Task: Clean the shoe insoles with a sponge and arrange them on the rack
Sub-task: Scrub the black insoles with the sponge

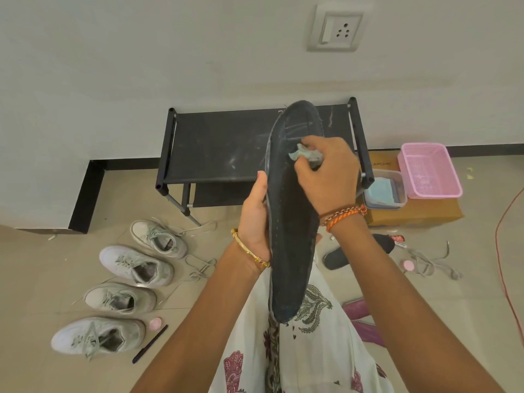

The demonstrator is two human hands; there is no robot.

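A dark insole is held up on end in front of the rack, with its toe end at the top. It is gripped along its left edge by the left hand, whose thumb is on the front and whose fingers are curled behind it. A small pale sponge is pinched in the right hand and pressed on the upper part of the insole (the fingers are bent round the sponge). Pale streaks can be seen on the insole near the toe.

The black rack is set against the wall, and its top shelf is marked with pale smears. Four white shoes are lined up on the floor at the left, with loose laces. A second insole is laid flat on the floor at the right, partly hidden by the right arm. A pink basket and a clear tub are set on a box beside the rack. A black pen is laid on the floor just beside the nearest shoe.
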